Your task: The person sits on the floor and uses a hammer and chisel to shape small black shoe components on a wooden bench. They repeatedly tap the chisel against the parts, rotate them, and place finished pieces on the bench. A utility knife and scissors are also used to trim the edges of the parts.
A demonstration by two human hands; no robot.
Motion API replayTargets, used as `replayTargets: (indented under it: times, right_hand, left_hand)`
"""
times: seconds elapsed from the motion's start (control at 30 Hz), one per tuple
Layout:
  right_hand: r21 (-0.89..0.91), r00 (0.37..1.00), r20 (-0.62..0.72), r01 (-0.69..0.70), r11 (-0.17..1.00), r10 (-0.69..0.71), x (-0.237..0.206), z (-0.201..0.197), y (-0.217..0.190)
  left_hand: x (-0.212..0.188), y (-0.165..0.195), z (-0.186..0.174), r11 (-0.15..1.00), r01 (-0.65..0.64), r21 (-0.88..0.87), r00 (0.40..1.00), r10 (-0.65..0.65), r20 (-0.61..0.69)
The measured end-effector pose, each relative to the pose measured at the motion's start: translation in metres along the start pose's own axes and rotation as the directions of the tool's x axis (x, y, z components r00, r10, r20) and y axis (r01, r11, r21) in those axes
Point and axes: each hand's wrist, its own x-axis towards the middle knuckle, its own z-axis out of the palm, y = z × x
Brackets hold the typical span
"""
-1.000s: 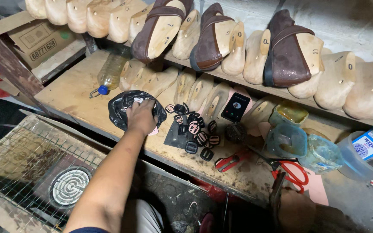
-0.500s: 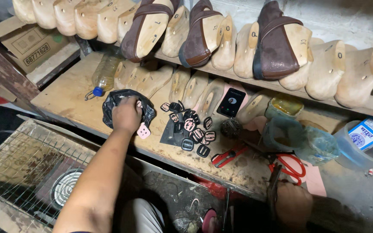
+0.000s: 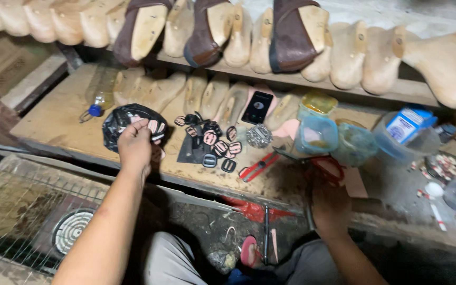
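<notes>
- Fingers [image 3: 142,126] of left hand [image 3: 134,146] are curling into black bag [image 3: 118,120], gripping it on the bench [image 3: 54,126], left of buckles [image 3: 213,142].
- Right hand [image 3: 331,205] is resting at bench edge beneath red scissors [image 3: 327,168]; grip is unclear.

Shoemaker's workshop, wooden shoe lasts [image 3: 347,53] shelved, scarred workbench [image 3: 54,124], buckles [image 3: 210,143]
</notes>
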Motion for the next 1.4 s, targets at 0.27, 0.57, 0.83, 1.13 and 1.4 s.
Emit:
replayTargets:
  times: [0.27, 0.57, 0.83, 1.13, 1.4]
  right_hand:
    - [0.074, 0.970, 0.226, -0.105, 0.992, 0.086, 0.025, -0.037, -0.004]
    - [0.124, 0.921, 0.089, -0.388, 0.913, 0.379, -0.007, -0.045, 0.045]
    - [0.085, 0.853, 0.155, -0.514, 0.853, 0.499, -0.005, -0.047, 0.077]
    - [0.000, 0.953, -0.018, -0.302, 0.953, 0.302, -0.010, -0.047, 0.079]
    - [0.488, 0.999, 0.014, -0.052, 0.871, 0.051, 0.038, -0.035, -0.037]
  left_hand:
    - [-0.132, -0.079, 0.096, 0.976, -0.158, 0.153, 0.883, 0.070, 0.464]
    - [-0.176, -0.092, 0.177, 0.837, -0.401, 0.372, 0.765, 0.082, 0.639]
    - [-0.172, -0.074, 0.196, 0.651, -0.470, 0.596, 0.786, 0.000, 0.619]
    - [-0.177, -0.086, 0.145, 0.990, 0.031, 0.138, 0.819, -0.105, 0.564]
    - [-0.239, -0.105, 0.023, 0.900, 0.348, 0.261, 0.780, -0.433, 0.452]
